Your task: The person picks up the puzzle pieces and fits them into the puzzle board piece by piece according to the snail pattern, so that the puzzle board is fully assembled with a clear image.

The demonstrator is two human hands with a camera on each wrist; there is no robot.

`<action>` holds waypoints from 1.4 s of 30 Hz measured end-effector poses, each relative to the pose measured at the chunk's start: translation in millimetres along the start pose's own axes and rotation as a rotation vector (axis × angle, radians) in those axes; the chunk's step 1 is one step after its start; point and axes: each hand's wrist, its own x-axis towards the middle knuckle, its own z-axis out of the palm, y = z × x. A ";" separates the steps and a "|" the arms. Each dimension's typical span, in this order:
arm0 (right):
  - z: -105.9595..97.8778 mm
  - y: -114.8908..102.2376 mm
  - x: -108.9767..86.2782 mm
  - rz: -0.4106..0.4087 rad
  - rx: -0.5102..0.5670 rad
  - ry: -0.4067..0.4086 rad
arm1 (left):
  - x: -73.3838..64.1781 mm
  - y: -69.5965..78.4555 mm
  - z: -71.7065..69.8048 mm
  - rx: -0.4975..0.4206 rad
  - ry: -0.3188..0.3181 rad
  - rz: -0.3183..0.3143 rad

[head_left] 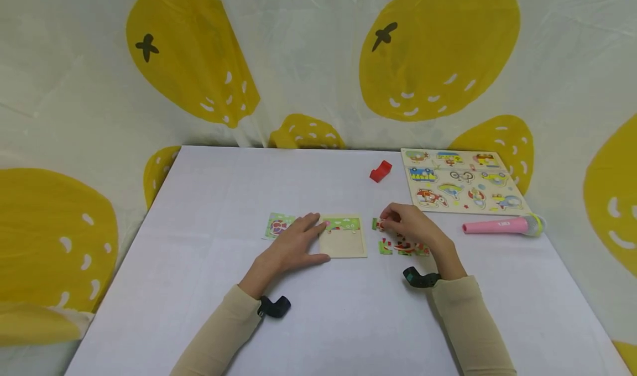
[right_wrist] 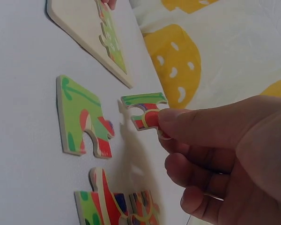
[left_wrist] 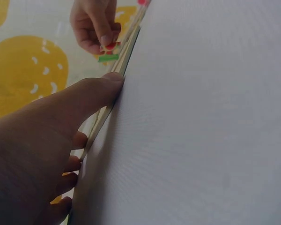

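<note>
My right hand [head_left: 412, 224] pinches a jigsaw piece [right_wrist: 145, 108] between thumb and fingers. Green and red show on that piece, and in the right wrist view it is tilted, raised off the table. Below the hand lie several loose jigsaw pieces [right_wrist: 79, 117], green and red with some blue. My left hand [head_left: 291, 247] rests along the left side of a square wooden puzzle tray [head_left: 343, 249], fingers spread, thumb [left_wrist: 103, 89] at its near edge. A strip of fitted green pieces [head_left: 348, 223] fills the tray's far side; bare wood shows nearer me.
A green picture card [head_left: 275, 226] lies left of the tray, partly behind the left hand. At the back right is a wooden vehicle puzzle board [head_left: 463, 183], with a pink toy microphone [head_left: 495, 225] before it. A red object [head_left: 381, 171] lies at the back.
</note>
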 end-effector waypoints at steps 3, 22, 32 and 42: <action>1.9 -4.2 -0.5 -0.012 0.005 0.012 | 0.3 0.7 1.0 -0.006 0.004 0.005; 23.9 -41.2 21.6 -0.169 0.020 0.038 | 1.2 1.6 1.8 -0.028 0.009 0.003; 35.7 -53.2 27.0 -0.186 0.034 0.018 | 1.7 -0.4 1.7 -0.025 0.020 0.003; 55.1 -63.1 29.7 -0.215 0.053 -0.019 | 1.3 -1.6 0.6 -0.033 0.007 -0.017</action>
